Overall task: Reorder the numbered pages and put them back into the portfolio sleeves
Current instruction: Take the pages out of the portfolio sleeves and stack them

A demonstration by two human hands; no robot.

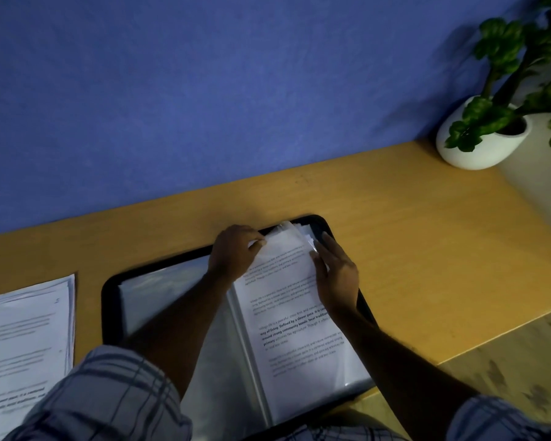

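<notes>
A black portfolio [109,291] lies open on the wooden table, its clear sleeves spread to both sides. A printed page [295,326] sits in the right-hand sleeve, its top end near the portfolio's far edge. My left hand [234,251] pinches the top left corner of that page or its sleeve. My right hand [336,275] rests with straight fingers on the page's right edge near the top. A stack of loose printed pages [23,338] lies on the table to the left of the portfolio.
A white pot with a green plant [484,135] stands at the table's far right corner against the blue wall. The table's right edge [503,338] drops to a wooden floor. Bare tabletop lies beyond and to the right of the portfolio.
</notes>
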